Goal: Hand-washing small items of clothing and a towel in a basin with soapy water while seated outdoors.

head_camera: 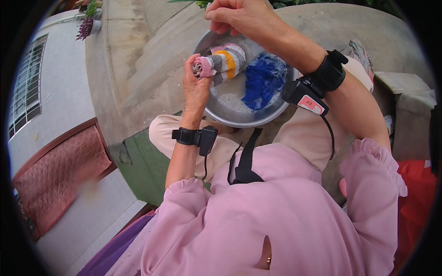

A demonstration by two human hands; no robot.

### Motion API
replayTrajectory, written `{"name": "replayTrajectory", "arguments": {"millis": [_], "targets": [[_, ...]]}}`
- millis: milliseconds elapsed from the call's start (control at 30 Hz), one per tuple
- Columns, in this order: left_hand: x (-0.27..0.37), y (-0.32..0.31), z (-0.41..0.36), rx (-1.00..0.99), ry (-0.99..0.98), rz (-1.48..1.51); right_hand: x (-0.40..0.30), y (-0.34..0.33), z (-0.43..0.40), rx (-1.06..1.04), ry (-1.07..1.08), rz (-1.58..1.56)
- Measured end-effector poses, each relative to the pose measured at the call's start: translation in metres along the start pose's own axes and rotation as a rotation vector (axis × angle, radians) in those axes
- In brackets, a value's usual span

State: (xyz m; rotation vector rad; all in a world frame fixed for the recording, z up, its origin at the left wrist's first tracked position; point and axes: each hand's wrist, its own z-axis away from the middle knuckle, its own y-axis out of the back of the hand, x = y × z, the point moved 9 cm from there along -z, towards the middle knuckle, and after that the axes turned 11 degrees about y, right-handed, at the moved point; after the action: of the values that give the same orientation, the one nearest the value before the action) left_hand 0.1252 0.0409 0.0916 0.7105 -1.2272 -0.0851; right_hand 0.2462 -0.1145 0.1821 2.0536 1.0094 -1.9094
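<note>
A round metal basin point(241, 121) of cloudy, sudsy water stands between the knees. My left hand point(198, 81) grips one rolled end of a striped towel point(229, 63) in pink, grey, white and yellow. The towel's far part rests in the basin at its left side. A wet blue cloth point(264, 81) lies bunched in the water on the right, with foam around it. Above the basin's far rim is my right hand point(234, 15), its fingers curled in and the thumb against them. Nothing shows between those fingers.
Each wrist wears a black strapped device, the right one point(307, 98) with a cable hanging down. Crumpled cloth point(361, 55) and a box-like object point(402, 82) are at the right. A red bag-like item point(418, 196) lies behind. Potted plants point(86, 28) stand by the tiled wall point(65, 58).
</note>
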Motion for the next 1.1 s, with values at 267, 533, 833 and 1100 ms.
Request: {"name": "replayTrajectory", "arguments": {"millis": [267, 533, 833, 1100], "targets": [[-0.072, -0.063, -0.008, -0.109, -0.133, -0.362, -0.005, 0.003, -0.001, -0.022, -0.026, -0.091], [-0.103, -0.086, 0.003, -0.217, -0.191, -0.521, -0.013, 0.000, -0.001, -0.012, -0.060, -0.025], [-0.106, -0.073, 0.001, -0.232, -0.153, -0.465, -0.009, -0.008, -0.002, -0.166, -0.004, 0.177], [0.007, 0.007, -0.003, -0.174, 0.297, 0.109, -0.004, 0.004, -0.009, -0.166, 0.207, 0.563]]}}
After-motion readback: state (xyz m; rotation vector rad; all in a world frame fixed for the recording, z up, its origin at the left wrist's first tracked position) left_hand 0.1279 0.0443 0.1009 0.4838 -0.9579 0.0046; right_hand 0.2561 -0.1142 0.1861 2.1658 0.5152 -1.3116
